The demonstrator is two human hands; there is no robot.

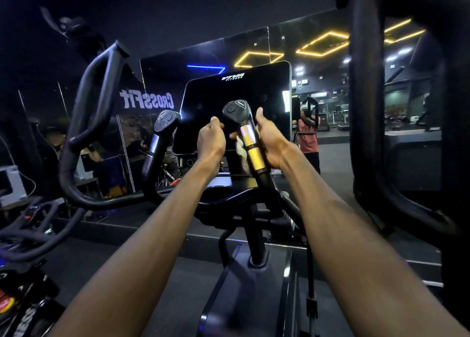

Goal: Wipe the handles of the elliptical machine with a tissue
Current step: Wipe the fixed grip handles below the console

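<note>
right inner handle (248,138): upright, tilted slightly left, black button cap on top, shiny metal sleeves below, centre of scene before the dark console | tissue (241,156): white, crumpled, pressed against that handle's left side | left inner handle (159,135): same build, left of it, bare | outer handle (91,89): black curved loop, far left

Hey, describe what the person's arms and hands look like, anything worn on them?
Both forearms are bare, with no sleeves in view. The left hand and right hand wear no gloves, and no watch, band or ring is visible on either.
</note>
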